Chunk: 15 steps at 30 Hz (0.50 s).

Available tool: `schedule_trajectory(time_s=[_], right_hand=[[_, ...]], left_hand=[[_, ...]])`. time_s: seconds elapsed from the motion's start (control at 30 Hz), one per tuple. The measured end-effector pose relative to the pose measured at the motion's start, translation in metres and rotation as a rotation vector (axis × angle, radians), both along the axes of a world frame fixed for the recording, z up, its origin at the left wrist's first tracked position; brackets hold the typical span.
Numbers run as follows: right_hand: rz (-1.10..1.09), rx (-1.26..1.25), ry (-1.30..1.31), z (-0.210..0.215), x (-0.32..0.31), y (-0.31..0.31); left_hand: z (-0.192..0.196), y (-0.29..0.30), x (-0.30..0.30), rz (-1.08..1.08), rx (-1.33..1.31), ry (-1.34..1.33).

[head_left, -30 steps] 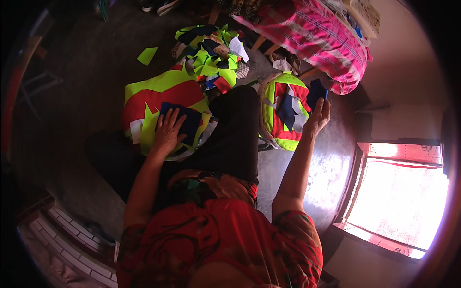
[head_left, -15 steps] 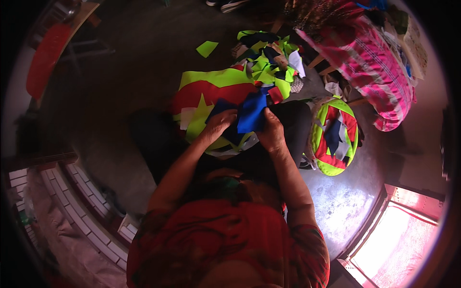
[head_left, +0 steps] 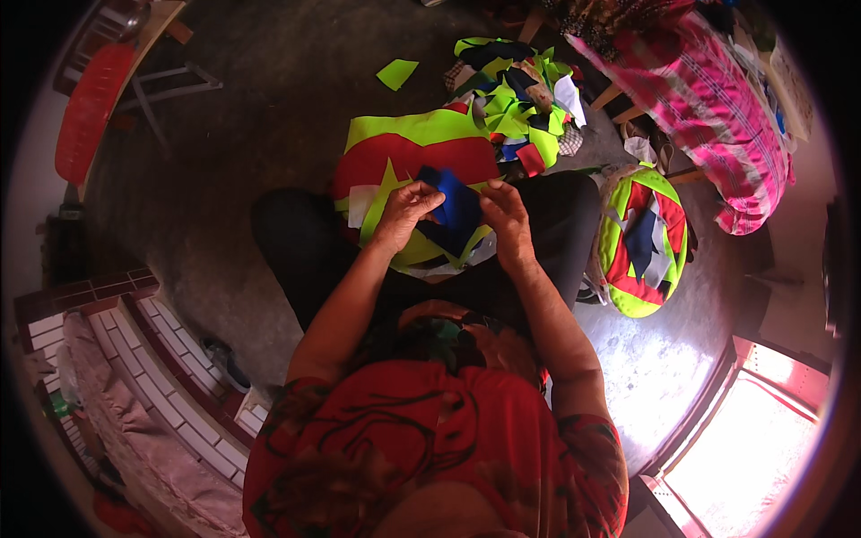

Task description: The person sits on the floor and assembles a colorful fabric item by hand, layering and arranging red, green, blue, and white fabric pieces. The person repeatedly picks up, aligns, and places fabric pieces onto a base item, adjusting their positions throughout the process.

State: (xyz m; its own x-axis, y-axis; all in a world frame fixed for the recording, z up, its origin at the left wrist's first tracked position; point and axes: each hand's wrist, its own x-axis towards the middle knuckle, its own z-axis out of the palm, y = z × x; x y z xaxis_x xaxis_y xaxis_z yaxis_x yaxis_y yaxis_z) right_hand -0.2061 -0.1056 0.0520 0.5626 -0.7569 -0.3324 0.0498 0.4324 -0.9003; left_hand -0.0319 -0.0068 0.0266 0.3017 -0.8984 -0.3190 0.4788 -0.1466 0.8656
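A blue piece of cloth [head_left: 457, 204] is between my two hands, above my lap. My left hand [head_left: 408, 213] pinches its left side between thumb and fingers. My right hand [head_left: 508, 220] is closed at its right edge, fingertips pressed together against the cloth. Beneath them, a large patchwork cover [head_left: 404, 152] of lime-yellow, red, white and navy cloth lies over my lap. A dark navy patch shows under the blue piece. Part of the cover is hidden by my hands.
A heap of cloth scraps [head_left: 529, 99] lies on the floor ahead, with a lone lime scrap [head_left: 396, 74] to its left. A round patchwork cushion [head_left: 641, 242] stands by my right leg. Pink checked cloth [head_left: 700, 125] hangs at the right; a red stool [head_left: 90, 112] is far left.
The blue cloth has come lower and looks folded or turned, showing less of its flat face. My left hand has risen slightly and turned toward it. The whole view has shifted a little.
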Motion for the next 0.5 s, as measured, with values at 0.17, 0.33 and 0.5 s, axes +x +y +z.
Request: schedule_trajectory(time_s=[0.17, 0.33, 0.5], right_hand=[[0.277, -0.336, 0.178, -0.001, 0.005, 0.012], [0.343, -0.363, 0.252, -0.017, 0.006, 0.019], [0.338, -0.476, 0.308, -0.021, 0.004, 0.015]], left_hand=[[-0.004, 0.000, -0.001, -0.025, 0.002, -0.035], [-0.001, 0.000, -0.007, -0.193, -0.006, -0.186], [0.002, 0.000, -0.003, -0.204, 0.030, -0.186]])
